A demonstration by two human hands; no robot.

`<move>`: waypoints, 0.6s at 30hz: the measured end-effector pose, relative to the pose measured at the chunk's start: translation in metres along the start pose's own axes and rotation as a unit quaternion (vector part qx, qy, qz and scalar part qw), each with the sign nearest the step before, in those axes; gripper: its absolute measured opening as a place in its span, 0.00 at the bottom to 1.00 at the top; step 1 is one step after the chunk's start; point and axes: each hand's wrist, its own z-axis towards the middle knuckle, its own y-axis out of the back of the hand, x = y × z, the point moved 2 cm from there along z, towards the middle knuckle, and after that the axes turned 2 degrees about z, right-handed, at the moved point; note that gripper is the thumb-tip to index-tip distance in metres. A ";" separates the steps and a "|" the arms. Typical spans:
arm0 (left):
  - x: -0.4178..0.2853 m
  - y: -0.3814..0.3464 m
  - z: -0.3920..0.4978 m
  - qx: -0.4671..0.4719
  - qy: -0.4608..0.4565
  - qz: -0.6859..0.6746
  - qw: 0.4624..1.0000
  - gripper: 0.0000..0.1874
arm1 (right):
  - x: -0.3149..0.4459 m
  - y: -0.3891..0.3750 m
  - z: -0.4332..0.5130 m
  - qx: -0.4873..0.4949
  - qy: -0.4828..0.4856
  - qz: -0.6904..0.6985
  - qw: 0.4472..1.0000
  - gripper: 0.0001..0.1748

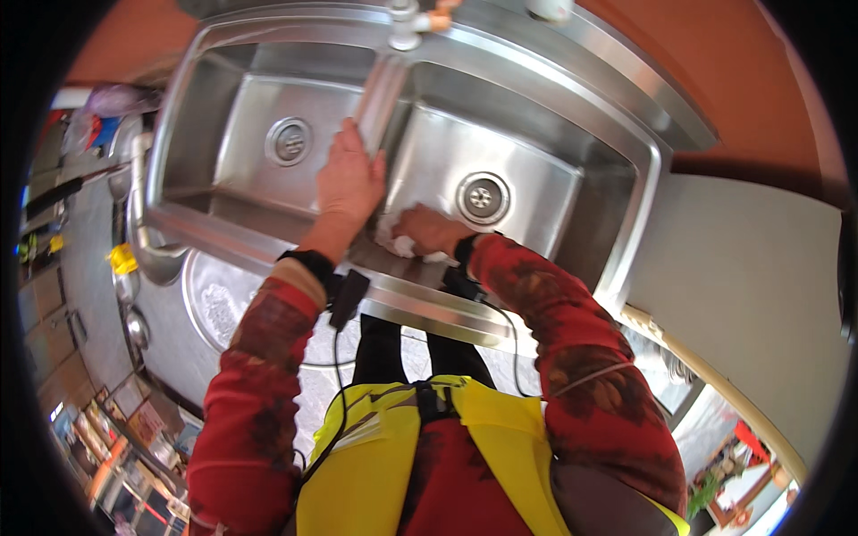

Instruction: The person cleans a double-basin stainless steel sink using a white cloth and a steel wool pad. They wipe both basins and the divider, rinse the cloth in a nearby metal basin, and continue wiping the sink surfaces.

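Note:
A stainless-steel double-bowl sink (281, 244) lies before me. My left hand (350, 175) rests flat near the divider (379, 94) between the two bowls, fingers extended and holding nothing. Inside the right bowl (489, 151), my right hand (429, 229) presses a crumpled white cloth or tissue (401, 246) against the near left corner; most of it is hidden under the fingers. A round drain strainer (482, 197) sits just beyond that hand. The left bowl (251, 134) has its own drain (289, 142).
A faucet (404, 27) with an orange part stands at the sink's back edge. To the right is a pale countertop (737, 254). Pans and a ladle hang at the left near a yellow item (123, 258). Black cables (340, 395) run from both wrists.

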 end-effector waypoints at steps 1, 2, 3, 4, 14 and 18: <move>-0.001 -0.001 0.000 0.005 0.006 0.008 1.000 0.35 | -0.002 -0.002 -0.008 -0.023 0.000 0.070 0.997 0.25; 0.000 -0.001 0.000 0.017 0.007 0.009 1.000 0.36 | -0.007 -0.006 -0.020 0.056 -0.003 0.294 0.954 0.25; -0.001 0.000 0.000 0.013 0.001 0.012 1.000 0.36 | -0.015 -0.007 -0.032 0.048 -0.082 0.227 0.969 0.24; -0.001 0.001 0.000 0.020 0.005 0.007 1.000 0.36 | -0.022 -0.007 -0.045 0.105 -0.096 0.225 0.964 0.24; 0.004 0.002 0.003 0.055 -0.002 -0.015 0.998 0.41 | 0.040 0.016 -0.255 0.023 -0.429 0.096 0.898 0.39; 0.029 0.016 0.006 0.155 -0.071 -0.059 0.984 0.44 | 0.075 0.007 -0.287 -0.242 -0.404 0.200 0.859 0.29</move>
